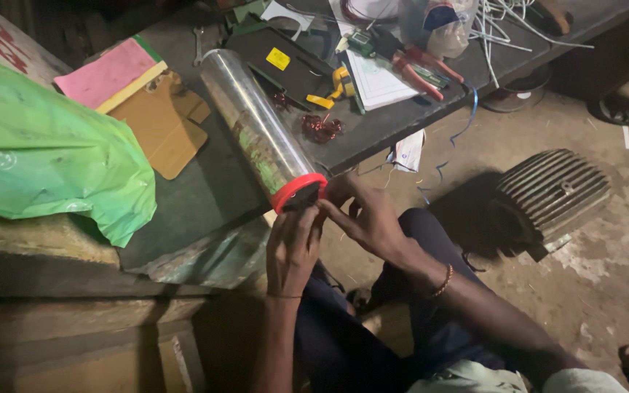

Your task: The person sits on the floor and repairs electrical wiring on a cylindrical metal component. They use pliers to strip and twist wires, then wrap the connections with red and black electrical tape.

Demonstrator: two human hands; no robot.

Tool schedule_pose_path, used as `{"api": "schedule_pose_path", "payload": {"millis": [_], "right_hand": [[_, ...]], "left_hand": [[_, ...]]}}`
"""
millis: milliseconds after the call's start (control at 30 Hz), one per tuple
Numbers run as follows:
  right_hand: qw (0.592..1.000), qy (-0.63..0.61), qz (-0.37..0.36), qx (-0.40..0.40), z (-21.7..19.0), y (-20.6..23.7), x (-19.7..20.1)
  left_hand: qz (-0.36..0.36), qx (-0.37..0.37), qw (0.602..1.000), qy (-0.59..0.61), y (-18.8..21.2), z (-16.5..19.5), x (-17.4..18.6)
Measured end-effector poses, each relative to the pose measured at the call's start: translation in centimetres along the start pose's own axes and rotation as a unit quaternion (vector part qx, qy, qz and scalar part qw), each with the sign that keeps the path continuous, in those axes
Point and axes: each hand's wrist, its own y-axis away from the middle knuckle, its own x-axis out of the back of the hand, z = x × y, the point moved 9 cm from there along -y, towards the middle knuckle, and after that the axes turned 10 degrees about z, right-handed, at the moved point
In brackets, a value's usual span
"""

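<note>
Between both hands, a shiny cylinder point(260, 131) lies on the tabletop point(205, 196), red-capped end toward them, long axis running away up-left; left hand point(293, 247) and right hand point(365, 218) pinch that cap.

The scene is dim and warm, with light falling from about 1 o'clock onto the bench point(373, 131) and floor point(606, 247), while the lower left from 7 to 9 o'clock sinks into near black. The tube point(256, 127) carries a streak of glare, and the motor casing point(551, 193) throws a hard shadow toward 9 o'clock. Both hands show slight softness, and dark areas look grainy.
</note>
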Motion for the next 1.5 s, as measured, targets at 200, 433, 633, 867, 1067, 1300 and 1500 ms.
{"api": "schedule_pose_path", "payload": {"millis": [200, 433, 633, 867, 1067, 1300, 1500], "right_hand": [[0.995, 0.002, 0.004, 0.1, -3.7, -0.8, 0.2], [0.988, 0.0, -0.106, 0.109, -4.0, -1.1, -0.4], [0.933, 0.032, -0.135, 0.333, -2.7, 0.6, 0.7], [0.908, 0.102, -0.15, 0.378, 2.0, -0.2, 0.1], [0.921, 0.055, -0.022, 0.385, 2.8, 1.1, 0.5], [0.979, -0.074, 0.119, 0.149, 2.9, 3.5, 2.2], [0.998, 0.009, 0.052, -0.023, 3.8, 0.8, 0.4]], "left_hand": [[-0.009, -0.085, 0.996, -0.007, 0.3, 0.4, 0.7], [0.013, -0.095, 0.995, 0.04, 0.2, -0.7, 1.3], [0.027, -0.123, 0.991, -0.043, 1.1, -0.1, 0.3], [0.032, 0.033, 0.998, 0.045, 0.1, -1.2, 0.6], [-0.089, 0.075, 0.99, 0.073, -1.0, -0.6, 0.8], [-0.176, 0.156, 0.961, 0.148, -0.7, -0.8, -0.8], [-0.142, 0.127, 0.975, 0.112, -0.2, -0.7, -0.7]]}}
